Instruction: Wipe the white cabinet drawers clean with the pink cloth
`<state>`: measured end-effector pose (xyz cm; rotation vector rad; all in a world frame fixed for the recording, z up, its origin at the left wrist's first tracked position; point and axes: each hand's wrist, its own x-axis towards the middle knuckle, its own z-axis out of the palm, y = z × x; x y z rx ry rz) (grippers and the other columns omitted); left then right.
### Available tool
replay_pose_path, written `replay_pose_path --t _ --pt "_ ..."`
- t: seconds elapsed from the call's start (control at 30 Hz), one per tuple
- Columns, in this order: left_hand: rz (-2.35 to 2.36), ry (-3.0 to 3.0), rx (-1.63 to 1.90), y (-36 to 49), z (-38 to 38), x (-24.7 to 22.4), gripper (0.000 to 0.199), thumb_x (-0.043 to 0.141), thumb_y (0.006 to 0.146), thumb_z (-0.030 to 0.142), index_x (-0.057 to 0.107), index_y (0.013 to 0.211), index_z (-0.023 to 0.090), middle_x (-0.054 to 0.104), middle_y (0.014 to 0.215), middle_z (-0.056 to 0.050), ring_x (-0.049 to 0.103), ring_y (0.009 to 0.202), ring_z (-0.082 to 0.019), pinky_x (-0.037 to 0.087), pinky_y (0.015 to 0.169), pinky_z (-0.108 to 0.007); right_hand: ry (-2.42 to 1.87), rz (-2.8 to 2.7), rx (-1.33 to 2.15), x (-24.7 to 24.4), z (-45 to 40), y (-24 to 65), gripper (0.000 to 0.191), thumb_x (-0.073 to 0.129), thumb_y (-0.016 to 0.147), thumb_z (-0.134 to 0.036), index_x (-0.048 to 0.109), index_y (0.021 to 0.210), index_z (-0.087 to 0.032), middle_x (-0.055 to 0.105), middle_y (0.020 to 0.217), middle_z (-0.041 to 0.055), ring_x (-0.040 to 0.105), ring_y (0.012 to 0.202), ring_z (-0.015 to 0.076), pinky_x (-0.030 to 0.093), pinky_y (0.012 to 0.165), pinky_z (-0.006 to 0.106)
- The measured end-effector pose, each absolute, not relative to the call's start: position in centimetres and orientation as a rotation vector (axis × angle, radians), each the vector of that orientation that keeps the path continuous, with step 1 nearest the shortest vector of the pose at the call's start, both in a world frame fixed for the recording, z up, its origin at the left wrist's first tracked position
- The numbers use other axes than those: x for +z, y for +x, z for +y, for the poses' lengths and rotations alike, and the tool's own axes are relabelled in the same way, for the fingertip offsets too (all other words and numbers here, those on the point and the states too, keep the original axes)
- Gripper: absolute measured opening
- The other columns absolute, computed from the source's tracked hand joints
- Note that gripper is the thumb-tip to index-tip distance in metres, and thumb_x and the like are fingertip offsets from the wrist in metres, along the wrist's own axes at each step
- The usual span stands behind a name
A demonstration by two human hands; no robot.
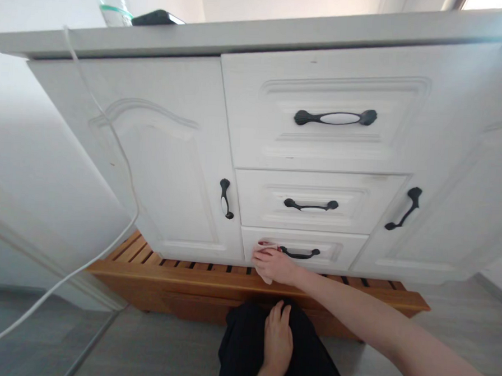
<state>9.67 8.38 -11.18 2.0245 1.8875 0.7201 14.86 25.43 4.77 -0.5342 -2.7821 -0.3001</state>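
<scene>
At the left end of the bottom drawer front (332, 249), my right hand (278, 266) presses a pale pink cloth (266, 277). Its fingers are closed over the cloth, just left of the drawer's dark handle (301, 255). A reddish patch shows at the top of the cloth, partly covered by the fingers. My left hand (279, 336) lies on my dark trousers (243, 344) at the knee, holding nothing, fingers stretched out.
Above are a middle drawer (270, 211), a top drawer (254, 126) and flanking cabinet doors. A slatted wooden bench (187, 280) stands along the cabinet's base. A white cable (124, 153) hangs at left. The countertop (250, 39) holds a phone (154, 18) and a clear bottle (112, 12).
</scene>
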Motion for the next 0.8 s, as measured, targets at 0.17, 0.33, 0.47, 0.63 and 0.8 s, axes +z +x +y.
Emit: replay_pose_path --t 0.17,0.33,0.47,0.63,0.8 --pt "1.874 2.060 0.722 9.7 8.5 -11.0 0.063 0.034 0.083 -0.003 0.060 0.134 0.024 0.060 0.140 -0.006 0.055 0.130 -0.019 0.046 0.112 -0.040 -0.411 -2.767 -0.417 8.9 27.5 14.4 0.036 0.039 0.103 -0.020 0.057 0.134 -0.021 0.066 0.135 0.0035 0.050 0.132 0.0164 0.040 0.108 0.037" --pt "1.890 2.118 0.648 9.5 8.4 -10.9 0.063 0.032 0.084 -0.004 0.059 0.135 0.022 0.059 0.141 -0.008 0.055 0.130 -0.020 0.047 0.111 -0.040 -0.403 -2.745 -0.458 9.6 27.0 21.3 0.040 0.043 0.101 -0.021 0.053 0.140 -0.022 0.065 0.137 0.0007 0.053 0.130 0.0154 0.042 0.105 0.034" --pt "1.880 2.126 0.617 9.3 8.3 -10.7 0.063 0.035 0.084 -0.003 0.058 0.137 0.022 0.058 0.142 -0.009 0.054 0.132 -0.020 0.045 0.113 -0.039 -0.580 -2.739 -0.358 9.5 25.8 29.4 0.049 0.043 0.099 -0.017 0.049 0.145 -0.031 0.058 0.146 -0.0051 0.054 0.131 0.0173 0.043 0.102 0.037" --pt "1.892 2.105 0.608 9.3 8.3 -10.9 0.064 0.036 0.082 -0.003 0.058 0.136 0.023 0.058 0.142 -0.007 0.053 0.133 -0.020 0.044 0.114 -0.038 -0.955 -2.588 -0.298 7.4 24.3 38.1 0.048 0.043 0.096 -0.014 0.064 0.132 -0.036 0.066 0.136 -0.0033 0.057 0.123 0.0192 0.041 0.102 0.040" --pt "1.889 2.095 0.628 9.6 8.4 -11.3 0.068 0.036 0.079 -0.004 0.056 0.137 0.025 0.057 0.144 -0.006 0.053 0.134 -0.020 0.044 0.114 -0.039 -1.229 -2.397 -0.427 1.6 21.2 42.1 0.053 0.056 0.088 -0.009 0.066 0.128 -0.043 0.068 0.134 -0.0031 0.058 0.116 0.0231 0.043 0.095 0.042"
